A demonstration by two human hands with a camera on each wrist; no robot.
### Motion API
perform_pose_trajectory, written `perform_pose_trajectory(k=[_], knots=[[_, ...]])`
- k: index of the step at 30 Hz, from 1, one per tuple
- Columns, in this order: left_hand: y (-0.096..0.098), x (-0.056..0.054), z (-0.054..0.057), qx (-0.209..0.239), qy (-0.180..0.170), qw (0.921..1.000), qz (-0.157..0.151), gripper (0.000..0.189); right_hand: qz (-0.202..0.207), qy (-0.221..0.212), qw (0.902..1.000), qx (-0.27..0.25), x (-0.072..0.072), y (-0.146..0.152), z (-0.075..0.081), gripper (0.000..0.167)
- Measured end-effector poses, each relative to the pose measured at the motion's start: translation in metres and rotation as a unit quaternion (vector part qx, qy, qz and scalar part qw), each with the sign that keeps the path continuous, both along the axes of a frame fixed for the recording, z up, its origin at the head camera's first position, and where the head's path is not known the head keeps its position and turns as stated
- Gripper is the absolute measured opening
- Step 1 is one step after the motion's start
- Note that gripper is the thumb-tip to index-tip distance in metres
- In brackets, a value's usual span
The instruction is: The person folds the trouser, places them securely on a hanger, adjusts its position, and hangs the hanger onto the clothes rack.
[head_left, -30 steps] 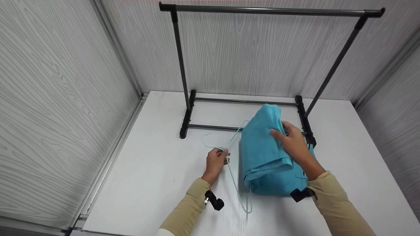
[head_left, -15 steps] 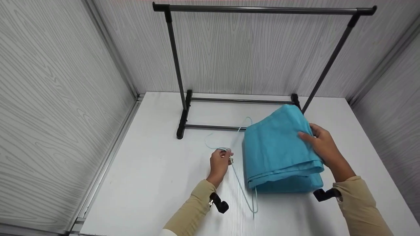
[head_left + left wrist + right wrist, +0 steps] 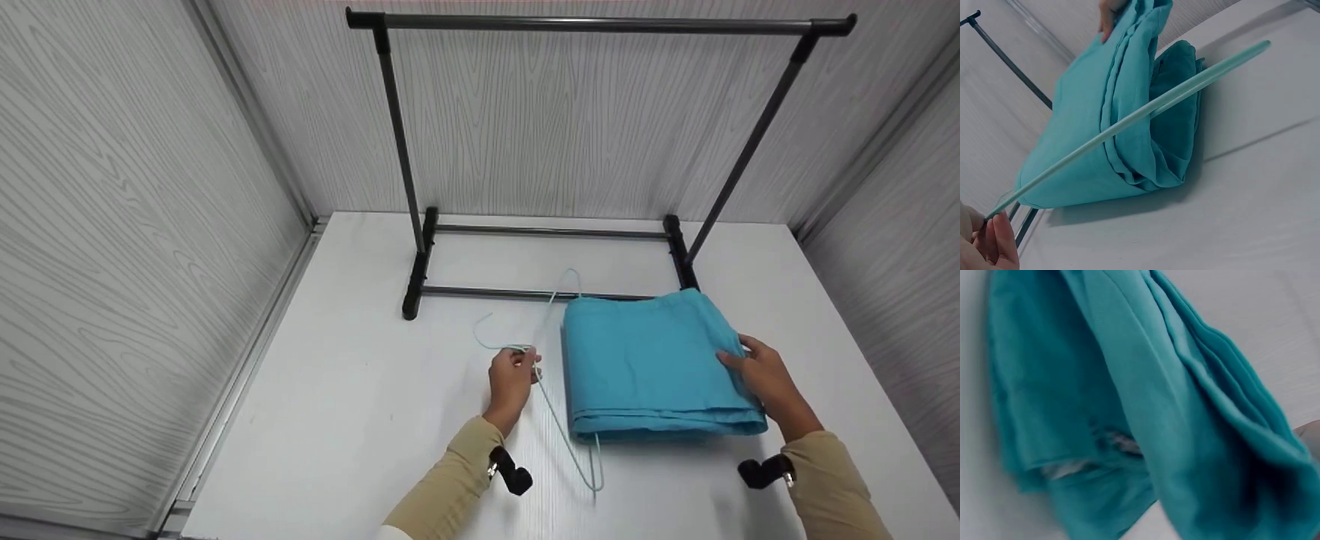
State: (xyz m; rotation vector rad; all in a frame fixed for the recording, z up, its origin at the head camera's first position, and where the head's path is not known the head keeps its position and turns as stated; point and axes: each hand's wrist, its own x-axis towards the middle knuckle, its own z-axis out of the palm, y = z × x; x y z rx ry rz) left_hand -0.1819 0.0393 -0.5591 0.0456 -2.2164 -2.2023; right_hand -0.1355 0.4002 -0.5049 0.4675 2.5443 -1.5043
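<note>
A thin pale-green clothes hanger [image 3: 559, 420] lies on its side, hook to the left. My left hand [image 3: 511, 382] pinches it at the neck, just below the hook. A folded turquoise garment [image 3: 652, 360], its kind hidden by the folds, lies to the right. The hanger's lower bar runs into the fold of the cloth, as the hanger [image 3: 1129, 118] and garment [image 3: 1086, 129] show in the left wrist view. My right hand [image 3: 765, 379] grips the upper layer's right edge, thumb on top. Layered fabric [image 3: 1145, 382] fills most of the right wrist view.
Behind the garment stands a black clothes rack [image 3: 600, 25] with a high top rail. Its lower bar [image 3: 487, 292] passes close to the hanger's far corner. A white tabletop [image 3: 337, 420] carries everything, with grey wood-grain panels [image 3: 112, 225] at the sides and back.
My right hand has moved right and then down toward me, carrying the cloth's upper layer over until it lies flatter. My left hand has shifted slightly right and down, still holding the hanger.
</note>
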Motion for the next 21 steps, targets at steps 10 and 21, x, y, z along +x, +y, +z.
perform_pose_trajectory(k=[10, 21], knots=[[0.004, 0.004, -0.003, -0.014, 0.014, 0.9998, 0.009, 0.016, -0.044, 0.089, 0.9679, 0.231, -0.003, -0.021, -0.033, 0.058], [0.005, 0.004, -0.004, -0.019, 0.011, 0.9998, -0.001, 0.016, 0.134, 0.196, 0.9009, 0.364, -0.03, -0.113, -0.026, 0.059]])
